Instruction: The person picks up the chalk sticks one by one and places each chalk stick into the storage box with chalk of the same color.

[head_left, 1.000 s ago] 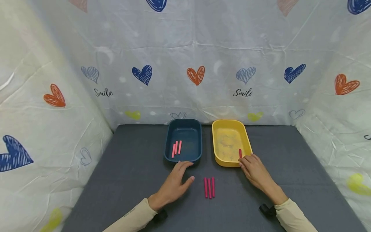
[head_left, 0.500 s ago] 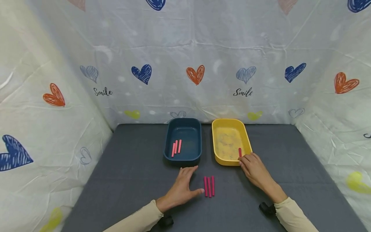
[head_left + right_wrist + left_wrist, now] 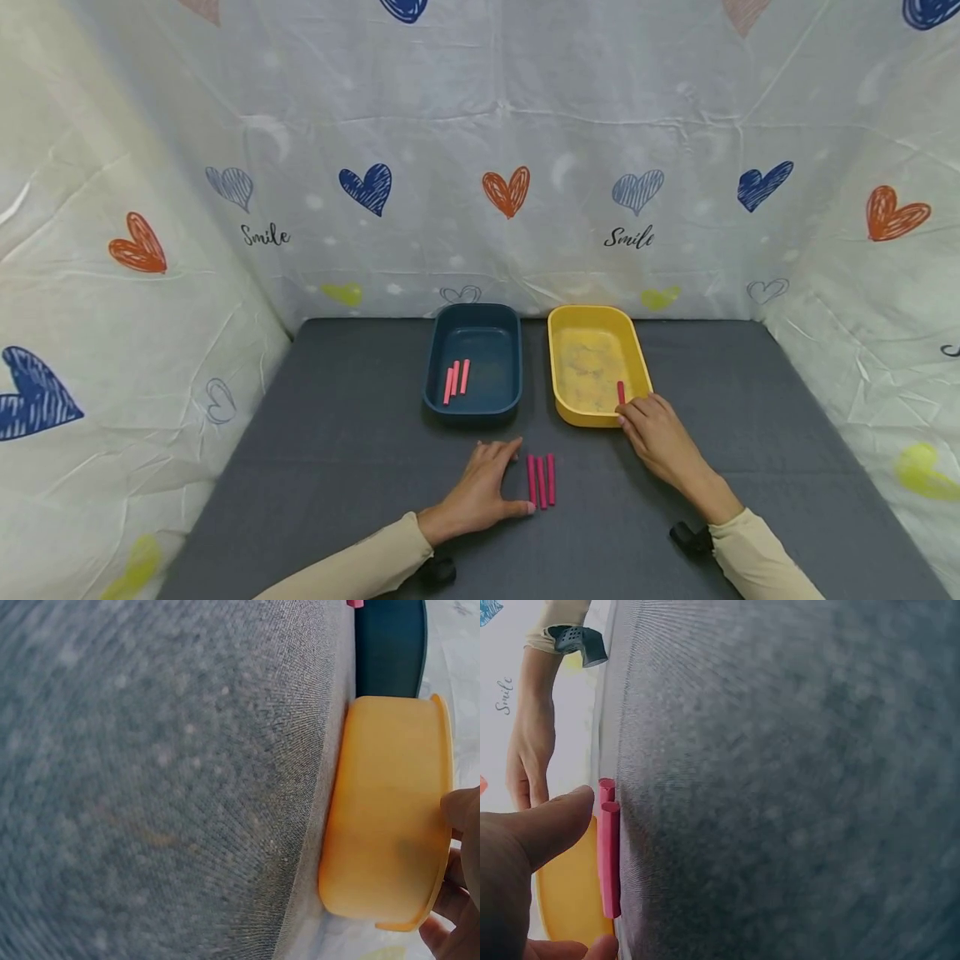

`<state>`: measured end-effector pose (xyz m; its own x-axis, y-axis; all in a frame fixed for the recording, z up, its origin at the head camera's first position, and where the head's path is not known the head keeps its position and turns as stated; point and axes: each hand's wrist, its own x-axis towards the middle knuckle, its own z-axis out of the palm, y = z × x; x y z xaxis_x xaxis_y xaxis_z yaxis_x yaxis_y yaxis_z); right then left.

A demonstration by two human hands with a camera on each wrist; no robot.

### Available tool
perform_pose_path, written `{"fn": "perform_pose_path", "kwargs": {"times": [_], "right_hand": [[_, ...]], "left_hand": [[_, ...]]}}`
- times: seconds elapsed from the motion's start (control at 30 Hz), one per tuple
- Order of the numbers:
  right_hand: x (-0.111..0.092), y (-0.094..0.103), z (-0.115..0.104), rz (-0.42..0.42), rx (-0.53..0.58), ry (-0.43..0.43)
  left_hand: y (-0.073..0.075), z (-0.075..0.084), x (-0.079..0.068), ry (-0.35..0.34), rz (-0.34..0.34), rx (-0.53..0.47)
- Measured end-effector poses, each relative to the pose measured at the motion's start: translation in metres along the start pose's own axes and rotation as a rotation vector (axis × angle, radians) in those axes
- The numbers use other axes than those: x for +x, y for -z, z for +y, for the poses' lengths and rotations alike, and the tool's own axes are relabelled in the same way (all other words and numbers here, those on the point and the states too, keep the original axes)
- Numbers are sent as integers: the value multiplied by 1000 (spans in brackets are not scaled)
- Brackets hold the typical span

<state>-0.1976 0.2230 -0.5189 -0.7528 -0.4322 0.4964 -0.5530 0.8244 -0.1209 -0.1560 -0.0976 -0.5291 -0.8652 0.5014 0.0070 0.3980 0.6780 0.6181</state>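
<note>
Three dark pink sticks (image 3: 541,481), chalk-like and flat-ended, lie side by side on the grey cloth. My left hand (image 3: 483,492) is spread beside them, its thumb tip right at the near end of the leftmost stick. In the left wrist view the pink stick (image 3: 610,859) lies between the thumb and the fingertips. My right hand (image 3: 660,437) grips the near right rim of the yellow tray (image 3: 553,358), thumb outside the wall and fingers over the rim. Inside that tray a dark red stick (image 3: 621,392) shows just beyond the fingers, its lower end hidden.
Left of the yellow tray stands a dark blue tray (image 3: 427,367) holding three lighter pink sticks (image 3: 454,379). A white curtain (image 3: 435,125) with printed hearts rises behind and beside the cloth-covered table (image 3: 322,467).
My left hand has moved from the near rim of the blue tray rightward and toward me, up to the leftmost stick. My right hand has stayed on the yellow tray's rim.
</note>
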Motion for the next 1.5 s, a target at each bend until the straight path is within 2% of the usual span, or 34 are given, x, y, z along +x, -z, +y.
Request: {"fn": "perform_pose_path", "kwargs": {"times": [0.27,0.47,0.6,0.8,1.13,1.5], "right_hand": [[-2,-2,1,15,4,7],[-1,-5,4,45,2,29],[-1,-5,4,40,-10,31],[-1,-3,3,33,4,26],[-2,-4,3,21,19,8],[-2,-4,3,18,30,2]], "left_hand": [[-4,2,5,8,-11,95],[-4,1,5,-14,-8,167],[-4,2,6,-17,-25,182],[-6,2,6,-17,-16,186],[-1,1,6,4,-2,114],[21,9,8,2,15,12]]}}
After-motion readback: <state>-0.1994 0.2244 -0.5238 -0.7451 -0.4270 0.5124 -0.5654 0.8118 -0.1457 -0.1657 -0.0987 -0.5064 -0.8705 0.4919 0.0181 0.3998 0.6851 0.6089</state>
